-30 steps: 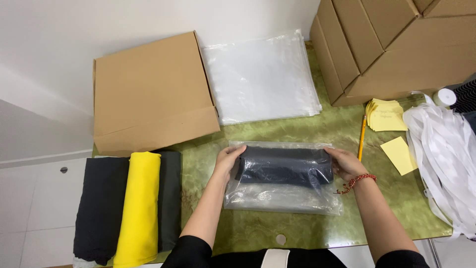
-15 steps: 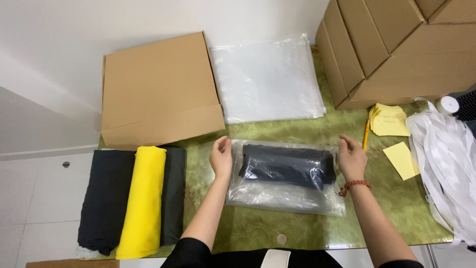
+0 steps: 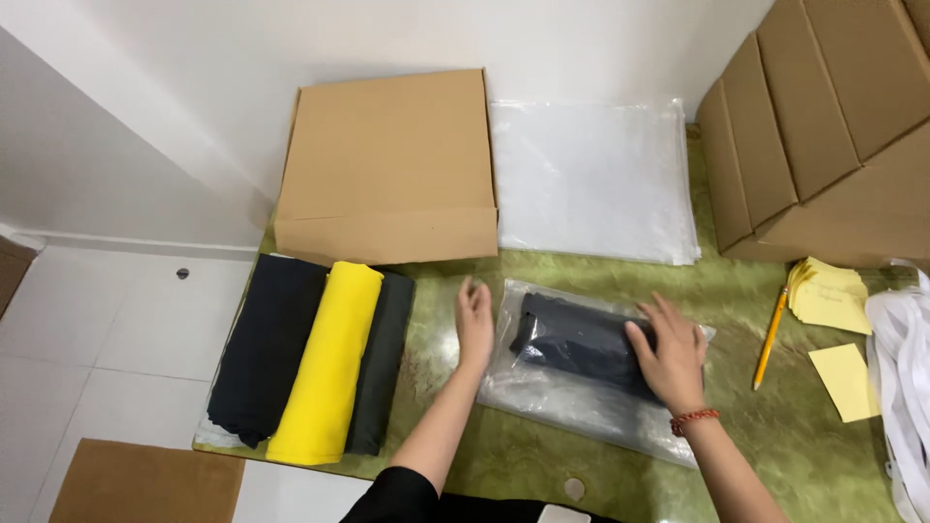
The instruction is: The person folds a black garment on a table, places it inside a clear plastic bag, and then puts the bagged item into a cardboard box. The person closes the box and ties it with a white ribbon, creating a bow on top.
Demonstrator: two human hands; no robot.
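1. A dark folded garment [image 3: 581,344] lies inside a clear plastic bag [image 3: 572,407] on the green marbled tabletop [image 3: 775,436], a little right of the table's middle, just in front of the person.
2. The right hand [image 3: 670,353] lies flat on the right end of the garment, fingers spread and extended, pressing down through the film and not gripping.
3. The left hand [image 3: 475,324] stands on edge just beside the bag's left border, fingers straight and together, holding nothing; whether it touches the film I cannot tell.
4. Handling, as a judgement: the bundle looks light and soft, giving under the palm, while the film is slick and crinkly and likely to slide on the glossy table. The surest hold would be across the two short ends of the folded cloth, pinching cloth and film together, not the loose empty plastic along the near edge.
5. To the left lie three folded cloths side by side: a black one [image 3: 262,353], a yellow one [image 3: 325,363] and a dark grey one [image 3: 383,363].
6. Behind them sits a flattened cardboard box [image 3: 387,165], with a stack of clear plastic bags [image 3: 591,179] beside it.
7. At the right stand stacked cardboard cartons [image 3: 833,126]; near them lie a yellow pencil [image 3: 768,339], yellow paper slips [image 3: 828,291] and some white plastic material [image 3: 901,368].
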